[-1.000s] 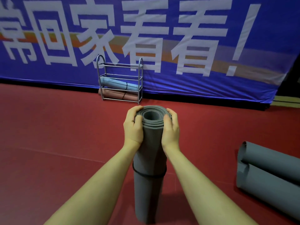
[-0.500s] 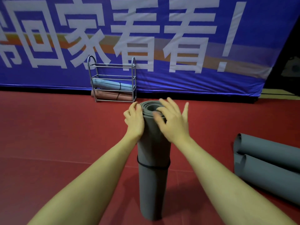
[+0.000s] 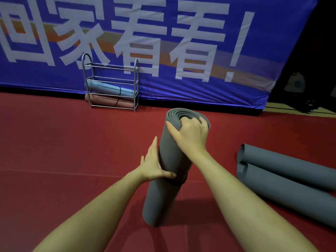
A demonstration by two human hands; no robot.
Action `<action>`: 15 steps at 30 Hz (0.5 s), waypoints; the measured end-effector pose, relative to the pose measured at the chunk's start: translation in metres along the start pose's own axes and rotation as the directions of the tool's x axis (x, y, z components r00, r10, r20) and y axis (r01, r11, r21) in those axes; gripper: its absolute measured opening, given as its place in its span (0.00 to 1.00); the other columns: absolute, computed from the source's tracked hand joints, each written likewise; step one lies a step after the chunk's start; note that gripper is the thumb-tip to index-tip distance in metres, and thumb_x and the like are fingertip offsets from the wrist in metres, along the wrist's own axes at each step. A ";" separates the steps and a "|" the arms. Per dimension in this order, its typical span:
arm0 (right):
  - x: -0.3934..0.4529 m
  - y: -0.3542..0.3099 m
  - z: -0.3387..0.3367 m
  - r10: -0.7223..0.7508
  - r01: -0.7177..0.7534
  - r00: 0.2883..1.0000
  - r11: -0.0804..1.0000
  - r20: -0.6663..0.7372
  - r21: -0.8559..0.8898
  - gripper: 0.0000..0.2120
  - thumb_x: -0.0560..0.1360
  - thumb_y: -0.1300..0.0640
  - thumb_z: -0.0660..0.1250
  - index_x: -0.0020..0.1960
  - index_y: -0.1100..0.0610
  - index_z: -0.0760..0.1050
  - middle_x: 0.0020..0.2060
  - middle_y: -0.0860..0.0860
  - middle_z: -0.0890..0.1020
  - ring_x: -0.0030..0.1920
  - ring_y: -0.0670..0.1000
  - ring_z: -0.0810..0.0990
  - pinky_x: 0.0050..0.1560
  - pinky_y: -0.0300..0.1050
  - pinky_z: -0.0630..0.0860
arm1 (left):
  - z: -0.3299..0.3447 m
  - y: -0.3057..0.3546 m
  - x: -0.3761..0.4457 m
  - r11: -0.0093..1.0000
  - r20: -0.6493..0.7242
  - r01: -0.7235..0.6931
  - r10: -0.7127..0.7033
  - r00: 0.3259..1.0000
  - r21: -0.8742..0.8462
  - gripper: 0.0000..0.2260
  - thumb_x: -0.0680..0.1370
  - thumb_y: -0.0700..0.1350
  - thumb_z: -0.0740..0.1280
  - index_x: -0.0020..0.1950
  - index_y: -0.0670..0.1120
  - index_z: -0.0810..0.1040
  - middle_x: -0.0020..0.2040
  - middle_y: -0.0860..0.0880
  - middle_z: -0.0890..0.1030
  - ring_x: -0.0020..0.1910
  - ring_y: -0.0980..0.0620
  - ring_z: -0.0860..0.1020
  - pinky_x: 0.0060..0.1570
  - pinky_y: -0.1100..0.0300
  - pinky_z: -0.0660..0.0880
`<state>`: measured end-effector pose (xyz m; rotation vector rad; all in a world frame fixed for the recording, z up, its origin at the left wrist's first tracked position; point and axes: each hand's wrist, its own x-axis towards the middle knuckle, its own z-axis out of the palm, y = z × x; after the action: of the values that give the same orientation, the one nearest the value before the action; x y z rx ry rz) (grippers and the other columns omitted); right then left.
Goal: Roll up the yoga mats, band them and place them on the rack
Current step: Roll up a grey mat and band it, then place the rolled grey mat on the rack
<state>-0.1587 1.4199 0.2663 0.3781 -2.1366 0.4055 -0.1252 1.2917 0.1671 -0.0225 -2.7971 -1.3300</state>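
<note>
Left hand: the left hand (image 3: 152, 166) lies flat with straight fingers against the left side of the rolled grey mat (image 3: 174, 171) at mid frame, thumb touching the black band (image 3: 177, 182).
Right hand: the right hand (image 3: 190, 135) grips the roll's top rim, fingers curled into the spiral end.
Mat: on end on the red floor (image 3: 72, 151), tilted right, banded around its middle.
Loose mat: a grey mat (image 3: 283, 180) lies at lower right, curled in two lobes.
Rack: the metal rack (image 3: 111, 84), upper left of centre against the blue banner (image 3: 200, 42), carries a light blue roll (image 3: 109, 89) above a pink roll (image 3: 111, 101).
</note>
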 end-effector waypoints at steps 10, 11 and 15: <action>-0.045 0.054 0.011 0.614 -0.660 0.751 0.706 0.244 0.256 0.23 0.75 0.39 0.63 0.36 0.59 0.74 0.38 0.58 0.82 0.44 0.61 0.79 0.49 0.51 0.73 | 0.037 -0.012 0.006 0.872 -0.141 -0.057 0.143 0.980 0.486 0.59 0.57 0.64 0.75 0.77 0.53 0.43 0.71 0.47 0.62 0.70 0.43 0.63 0.68 0.42 0.60; -0.058 0.058 0.017 0.654 -0.715 0.699 0.641 0.289 0.279 0.23 0.75 0.39 0.63 0.34 0.58 0.73 0.37 0.58 0.82 0.43 0.61 0.79 0.47 0.51 0.73 | 0.039 -0.019 0.005 0.845 -0.117 -0.068 0.152 0.981 0.531 0.57 0.58 0.64 0.74 0.77 0.53 0.44 0.69 0.47 0.63 0.68 0.43 0.65 0.67 0.44 0.62; -0.115 0.077 0.041 0.752 -0.839 0.544 0.470 0.372 0.275 0.21 0.78 0.44 0.62 0.38 0.61 0.74 0.41 0.61 0.81 0.46 0.62 0.78 0.42 0.49 0.66 | 0.058 -0.052 0.007 0.741 0.030 -0.123 0.138 0.990 0.660 0.56 0.58 0.65 0.72 0.77 0.55 0.42 0.68 0.46 0.65 0.67 0.43 0.65 0.67 0.44 0.61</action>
<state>-0.1571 1.4849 0.1382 -0.4498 -2.2992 1.4676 -0.1355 1.3042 0.0904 -0.1743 -3.0017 -0.2428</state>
